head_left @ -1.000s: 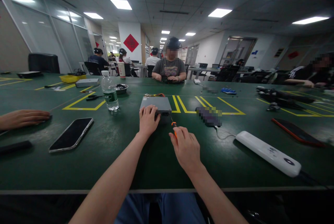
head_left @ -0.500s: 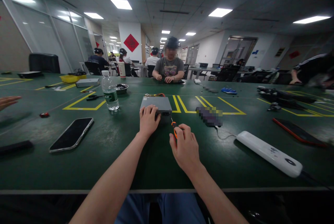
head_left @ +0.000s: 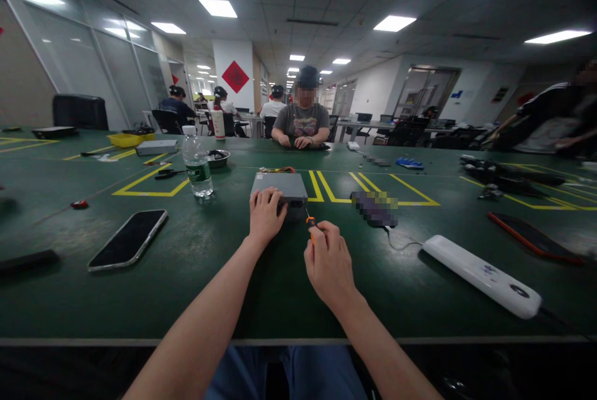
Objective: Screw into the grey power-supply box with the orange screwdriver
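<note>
A grey metal power supply unit [head_left: 288, 185] lies flat on the green table, with coloured wires at its far edge. My left hand [head_left: 265, 216] grips its near left part, fingers over the top and thumb at the front face. In my right hand [head_left: 330, 260] is a screwdriver [head_left: 311, 223] with an orange and black handle, held between thumb and fingers. Its thin shaft points up to the front right corner of the unit. Whether the tip sits in a screw is too small to tell.
A water bottle [head_left: 198, 167] stands left of the unit, by a metal bowl [head_left: 218, 158]. Nearer lies a phone [head_left: 130, 241]. To the right are a blurred-out dark object [head_left: 374, 208] and a white power strip [head_left: 482, 275]. A person [head_left: 302, 123] sits opposite.
My right fingers have shifted slightly around the screwdriver handle; the power supply unit stays put. At the left edge another person's hand has moved out of view. The person at far right has straightened up.
</note>
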Motion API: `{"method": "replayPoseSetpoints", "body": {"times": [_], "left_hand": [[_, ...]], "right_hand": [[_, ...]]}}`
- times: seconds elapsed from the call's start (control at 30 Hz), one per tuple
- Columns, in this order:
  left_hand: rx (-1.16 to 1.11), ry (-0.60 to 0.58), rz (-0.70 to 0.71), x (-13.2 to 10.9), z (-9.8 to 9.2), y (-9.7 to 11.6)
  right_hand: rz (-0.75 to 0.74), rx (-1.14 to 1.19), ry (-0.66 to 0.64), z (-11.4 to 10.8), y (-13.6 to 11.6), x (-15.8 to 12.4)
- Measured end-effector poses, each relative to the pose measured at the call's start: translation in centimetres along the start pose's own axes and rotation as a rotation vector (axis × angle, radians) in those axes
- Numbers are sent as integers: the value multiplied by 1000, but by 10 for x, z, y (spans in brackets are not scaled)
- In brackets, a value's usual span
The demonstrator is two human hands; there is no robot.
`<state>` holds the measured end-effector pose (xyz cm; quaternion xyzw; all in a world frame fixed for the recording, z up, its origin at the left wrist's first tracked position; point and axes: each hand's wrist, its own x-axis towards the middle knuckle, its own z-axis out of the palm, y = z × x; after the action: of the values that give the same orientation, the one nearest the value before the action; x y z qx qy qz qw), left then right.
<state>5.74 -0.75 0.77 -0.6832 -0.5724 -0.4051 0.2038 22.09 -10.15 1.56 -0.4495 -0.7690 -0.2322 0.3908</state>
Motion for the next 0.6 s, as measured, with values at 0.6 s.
{"method": "replayPoseSetpoints", "body": {"times": [0.6], "left_hand": [[-9,10,-2,0,0,1]], "right_hand": [[-51,30,17,6,3,0]]}}
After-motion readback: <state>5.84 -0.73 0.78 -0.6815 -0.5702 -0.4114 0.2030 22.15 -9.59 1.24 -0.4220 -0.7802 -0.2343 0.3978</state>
